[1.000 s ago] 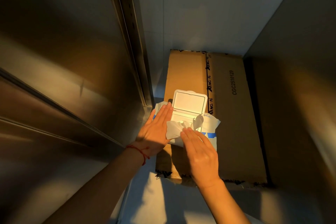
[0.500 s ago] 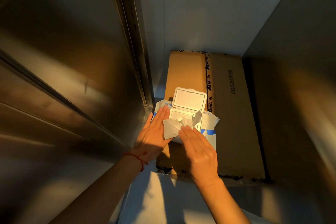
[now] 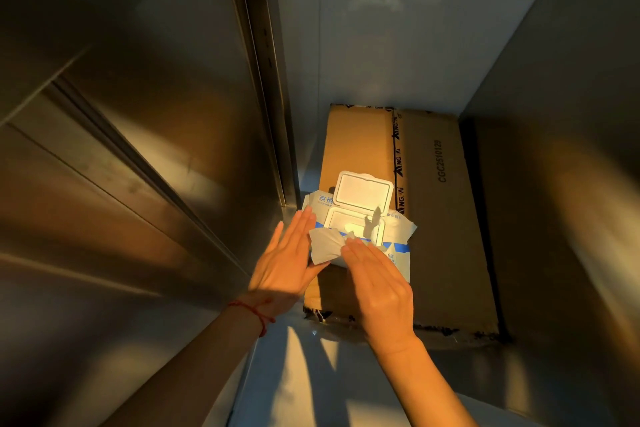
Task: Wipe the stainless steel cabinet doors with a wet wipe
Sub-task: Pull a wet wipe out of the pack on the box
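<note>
Both hands flat: left hand [image 3: 284, 265] and right hand [image 3: 377, 282] now pressing wet wipe [image 3: 325, 246] between them, drawn further from wipe pack [image 3: 398, 236] on cardboard box [image 3: 446, 218]; cabinet door [image 3: 121, 149] unwiped.

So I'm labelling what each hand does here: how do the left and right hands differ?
The left hand wears a red string at the wrist; the right hand has none. The left lies flat beside the wet wipe pack, at the edge of the pulled-out wipe; the right lies over the wipe's other end. Both have straight fingers, palms down.
</note>
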The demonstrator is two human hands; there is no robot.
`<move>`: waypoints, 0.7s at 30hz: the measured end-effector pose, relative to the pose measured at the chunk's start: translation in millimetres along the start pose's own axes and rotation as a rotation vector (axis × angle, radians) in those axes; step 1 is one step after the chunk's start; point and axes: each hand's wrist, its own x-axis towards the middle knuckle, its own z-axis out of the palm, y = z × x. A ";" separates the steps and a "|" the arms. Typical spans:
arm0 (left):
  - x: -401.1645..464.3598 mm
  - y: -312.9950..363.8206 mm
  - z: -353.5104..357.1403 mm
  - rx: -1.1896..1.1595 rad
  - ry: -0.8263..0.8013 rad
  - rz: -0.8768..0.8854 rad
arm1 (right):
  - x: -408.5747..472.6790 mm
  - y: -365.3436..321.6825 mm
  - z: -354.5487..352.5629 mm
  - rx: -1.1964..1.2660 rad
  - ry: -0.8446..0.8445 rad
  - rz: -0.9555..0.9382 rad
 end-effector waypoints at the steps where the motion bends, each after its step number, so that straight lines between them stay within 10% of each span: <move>1: -1.7 1.0 -4.3 0.023 -0.004 -0.006 | 1.1 -0.7 -1.5 0.001 0.007 -0.009; 21: -26.8 35.5 -90.9 -0.035 -0.028 -0.041 | 38.2 -1.6 -43.5 0.015 -0.005 0.017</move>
